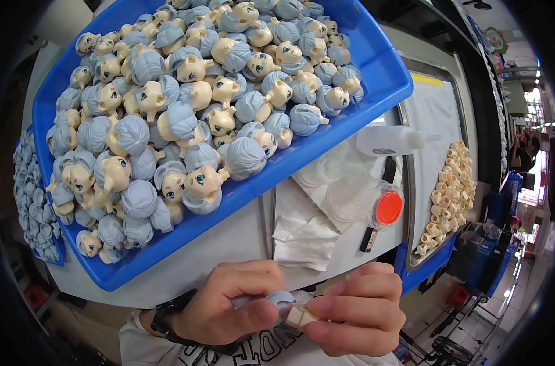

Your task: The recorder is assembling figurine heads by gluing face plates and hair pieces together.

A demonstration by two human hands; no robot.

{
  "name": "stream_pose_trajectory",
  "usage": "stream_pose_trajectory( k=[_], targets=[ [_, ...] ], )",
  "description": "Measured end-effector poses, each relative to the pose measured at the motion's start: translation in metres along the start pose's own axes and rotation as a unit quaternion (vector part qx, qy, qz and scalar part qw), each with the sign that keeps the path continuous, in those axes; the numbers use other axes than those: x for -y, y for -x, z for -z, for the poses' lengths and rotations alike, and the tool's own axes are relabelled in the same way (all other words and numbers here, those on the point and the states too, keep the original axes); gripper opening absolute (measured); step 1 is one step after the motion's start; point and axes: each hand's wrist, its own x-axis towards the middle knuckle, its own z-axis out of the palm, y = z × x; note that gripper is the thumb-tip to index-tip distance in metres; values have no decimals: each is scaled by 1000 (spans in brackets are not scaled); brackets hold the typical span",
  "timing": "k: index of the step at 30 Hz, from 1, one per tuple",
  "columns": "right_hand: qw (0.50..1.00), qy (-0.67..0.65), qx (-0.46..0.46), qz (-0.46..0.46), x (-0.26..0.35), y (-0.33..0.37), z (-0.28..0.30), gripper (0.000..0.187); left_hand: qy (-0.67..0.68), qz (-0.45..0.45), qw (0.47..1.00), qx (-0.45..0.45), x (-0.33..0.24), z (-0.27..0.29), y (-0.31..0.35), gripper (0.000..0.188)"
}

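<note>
My left hand (232, 305) is closed round a small grey-blue doll hair piece (280, 297), held low in front of my chest. Just beside it, the fingertips of my right hand (363, 308) pinch a small pale block-like piece (300, 316) with lines across its face. The two pieces meet or nearly touch between my hands; fingers hide the rest of both. Beyond my hands stands a blue bin (186, 244), heaped with doll heads (131, 134) that have grey-blue hair and painted eyes.
White cloth (305, 243) lies on the table near my hands. Behind it are a jar with a red lid (388, 207) and a clear squeeze bottle (390, 140). A metal tray (433, 97) at right holds cream doll parts (451, 189). More grey-blue hair pieces (33, 195) fill a container at left.
</note>
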Motion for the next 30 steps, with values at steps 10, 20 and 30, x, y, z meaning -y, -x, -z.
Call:
stream_pose_trajectory(
  k=[10,20,30],
  targets=[
    [984,-15,180,-5,2,-12,13,15,3,1,999,33,2,0,0,53],
    [988,-41,142,-49,3,-5,-6,35,53,94,994,15,-4,-10,7,56],
    [985,30,165,-46,4,-11,10,33,-19,-9,1000,19,4,-3,-2,46]
  ],
)
